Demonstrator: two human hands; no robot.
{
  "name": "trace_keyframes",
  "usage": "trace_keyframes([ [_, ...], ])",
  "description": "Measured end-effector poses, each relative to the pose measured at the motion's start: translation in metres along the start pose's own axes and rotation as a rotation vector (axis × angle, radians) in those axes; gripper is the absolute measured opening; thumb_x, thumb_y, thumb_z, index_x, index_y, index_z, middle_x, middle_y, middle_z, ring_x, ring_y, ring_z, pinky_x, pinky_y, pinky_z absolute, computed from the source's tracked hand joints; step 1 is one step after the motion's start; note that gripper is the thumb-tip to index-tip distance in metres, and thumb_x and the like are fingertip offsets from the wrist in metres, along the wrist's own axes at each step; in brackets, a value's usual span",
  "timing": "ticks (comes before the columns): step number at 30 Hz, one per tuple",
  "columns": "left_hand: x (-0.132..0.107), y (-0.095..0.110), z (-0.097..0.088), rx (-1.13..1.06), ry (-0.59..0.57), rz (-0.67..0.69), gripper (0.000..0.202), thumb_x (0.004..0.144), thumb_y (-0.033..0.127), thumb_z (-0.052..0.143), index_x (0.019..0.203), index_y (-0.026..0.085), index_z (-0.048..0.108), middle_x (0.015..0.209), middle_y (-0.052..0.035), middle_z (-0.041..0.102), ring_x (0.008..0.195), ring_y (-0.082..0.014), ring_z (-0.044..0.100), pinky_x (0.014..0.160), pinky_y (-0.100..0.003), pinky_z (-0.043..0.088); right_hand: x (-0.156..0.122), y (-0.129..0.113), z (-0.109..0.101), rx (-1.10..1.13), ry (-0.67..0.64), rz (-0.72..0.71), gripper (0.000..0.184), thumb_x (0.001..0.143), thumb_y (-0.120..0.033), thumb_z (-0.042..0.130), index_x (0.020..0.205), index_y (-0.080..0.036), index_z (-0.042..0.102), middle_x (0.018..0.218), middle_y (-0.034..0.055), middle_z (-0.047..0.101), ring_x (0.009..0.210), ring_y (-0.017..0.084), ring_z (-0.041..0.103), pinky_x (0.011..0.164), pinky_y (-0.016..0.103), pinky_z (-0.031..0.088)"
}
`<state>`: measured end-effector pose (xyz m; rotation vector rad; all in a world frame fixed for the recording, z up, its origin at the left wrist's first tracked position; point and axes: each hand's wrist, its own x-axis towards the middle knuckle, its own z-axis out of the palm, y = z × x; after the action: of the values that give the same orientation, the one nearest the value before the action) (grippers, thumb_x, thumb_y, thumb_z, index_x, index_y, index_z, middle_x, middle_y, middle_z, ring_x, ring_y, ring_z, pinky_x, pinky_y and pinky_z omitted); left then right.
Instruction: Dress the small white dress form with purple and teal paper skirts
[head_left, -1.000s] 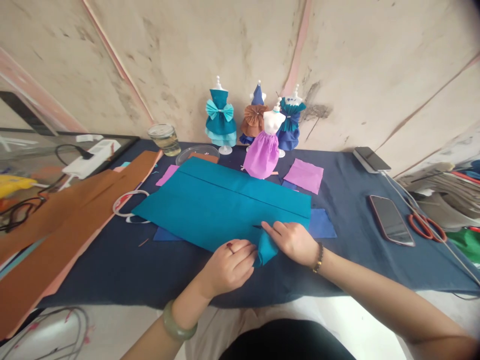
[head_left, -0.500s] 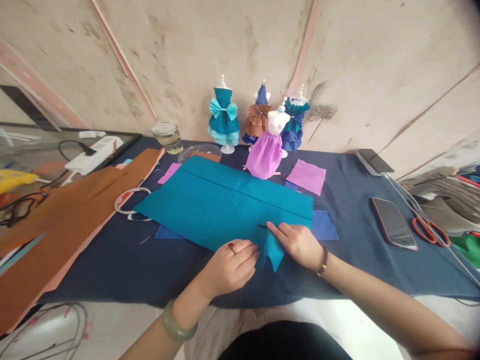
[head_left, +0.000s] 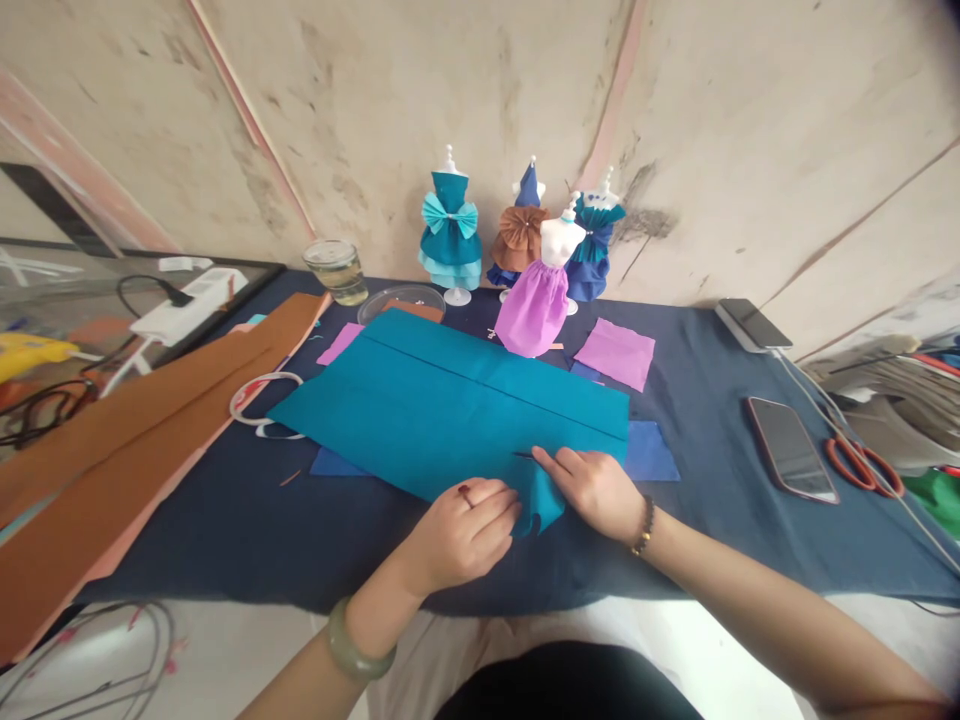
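A large teal fabric piece [head_left: 435, 400] with a crease along its far side lies across the table. Closed on its near edge is my left hand [head_left: 469, 525], with a ring on one finger. My right hand [head_left: 600, 490] grips the same cloth just to the right, index finger stretched along it and thumb hidden. Between the two hands the edge is lifted and bunched into a loose fold. A short dark line [head_left: 523, 456] shows at my right fingertip; whether it is a slit, a shadow or a thin tool I cannot tell. Blue fabric [head_left: 652, 452] pokes out from underneath.
Behind the cloth stand several small dressed mannequins, the closest in a purple skirt [head_left: 532, 308]. Brown fabric [head_left: 157, 400] and a white ring [head_left: 238, 410] are at left, by a glass jar [head_left: 337, 275]. A phone [head_left: 791, 450] and orange-handled scissors [head_left: 862, 467] lie at right.
The lifted teal flap between my hands has curled under, and its hanging corner no longer points down as far. Both hands stay in nearly the same place.
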<state>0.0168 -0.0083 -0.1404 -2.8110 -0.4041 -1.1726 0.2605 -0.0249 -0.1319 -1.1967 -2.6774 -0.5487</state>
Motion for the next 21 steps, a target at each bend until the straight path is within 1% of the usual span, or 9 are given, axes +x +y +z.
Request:
trace_keyframes([
  [6, 0.001, 0.000, -0.002, -0.015, -0.013, -0.013, 0.021, 0.088, 0.008, 0.049, 0.103, 0.010, 0.064, 0.092, -0.0119, 0.074, 0.092, -0.0220, 0.068, 0.071, -0.035, 0.058, 0.000, 0.000, 0.000, 0.048, -0.027, 0.039, 0.036, 0.098, -0.007, 0.038, 0.129, -0.008, 0.057, 0.075, 0.0052, 0.062, 0.055, 0.013, 0.052, 0.049, 0.027, 0.036],
  [10, -0.001, -0.001, -0.005, 0.020, -0.022, -0.045, 0.024, 0.089, 0.006, 0.053, 0.110, 0.012, 0.063, 0.097, -0.0101, 0.074, 0.096, -0.0213, 0.068, 0.075, -0.035, 0.058, -0.009, 0.012, -0.007, 0.094, -0.039, 0.060, 0.037, 0.098, -0.008, 0.038, 0.131, -0.007, 0.054, 0.077, 0.0054, 0.064, 0.057, 0.013, 0.056, 0.051, 0.026, 0.039],
  [14, -0.009, -0.002, -0.008, 0.083, -0.055, -0.051, 0.036, 0.087, 0.005, 0.056, 0.122, 0.011, 0.058, 0.099, -0.0102, 0.074, 0.098, -0.0219, 0.067, 0.078, -0.036, 0.057, -0.036, 0.039, -0.021, 0.124, -0.028, 0.055, 0.037, 0.099, -0.012, 0.037, 0.133, -0.008, 0.051, 0.080, 0.0066, 0.068, 0.061, 0.014, 0.061, 0.055, 0.025, 0.044],
  [15, -0.012, -0.002, -0.009, 0.091, -0.073, -0.064, 0.036, 0.087, 0.005, 0.056, 0.123, 0.010, 0.058, 0.100, -0.0104, 0.074, 0.098, -0.0220, 0.067, 0.079, -0.036, 0.057, -0.046, 0.046, -0.025, 0.134, -0.041, 0.073, 0.035, 0.100, -0.017, 0.040, 0.132, -0.009, 0.052, 0.084, 0.0078, 0.069, 0.065, 0.014, 0.063, 0.056, 0.025, 0.046],
  [17, -0.017, -0.005, -0.012, 0.102, -0.107, -0.100, 0.033, 0.088, 0.006, 0.054, 0.120, 0.011, 0.061, 0.103, -0.0112, 0.074, 0.101, -0.0230, 0.066, 0.082, -0.037, 0.057, -0.066, 0.062, -0.034, 0.120, -0.049, 0.116, 0.034, 0.101, -0.027, 0.043, 0.129, -0.010, 0.055, 0.085, 0.0083, 0.070, 0.065, 0.015, 0.065, 0.055, 0.025, 0.047],
  [19, -0.021, -0.009, -0.015, 0.112, -0.138, -0.148, 0.029, 0.088, 0.008, 0.052, 0.113, 0.012, 0.066, 0.107, -0.0124, 0.073, 0.106, -0.0254, 0.065, 0.085, -0.040, 0.057, -0.082, 0.075, -0.044, 0.108, -0.057, 0.194, 0.037, 0.102, -0.032, 0.041, 0.127, -0.011, 0.058, 0.083, 0.0084, 0.071, 0.065, 0.018, 0.066, 0.055, 0.027, 0.049],
  [21, -0.023, -0.013, -0.018, 0.120, -0.170, -0.197, 0.029, 0.086, 0.008, 0.051, 0.109, 0.013, 0.069, 0.111, -0.0133, 0.072, 0.109, -0.0273, 0.064, 0.085, -0.042, 0.057, -0.088, 0.085, -0.055, 0.165, -0.041, 0.328, 0.041, 0.101, -0.038, 0.040, 0.127, -0.013, 0.059, 0.091, 0.0114, 0.072, 0.071, 0.020, 0.069, 0.061, 0.030, 0.054],
])
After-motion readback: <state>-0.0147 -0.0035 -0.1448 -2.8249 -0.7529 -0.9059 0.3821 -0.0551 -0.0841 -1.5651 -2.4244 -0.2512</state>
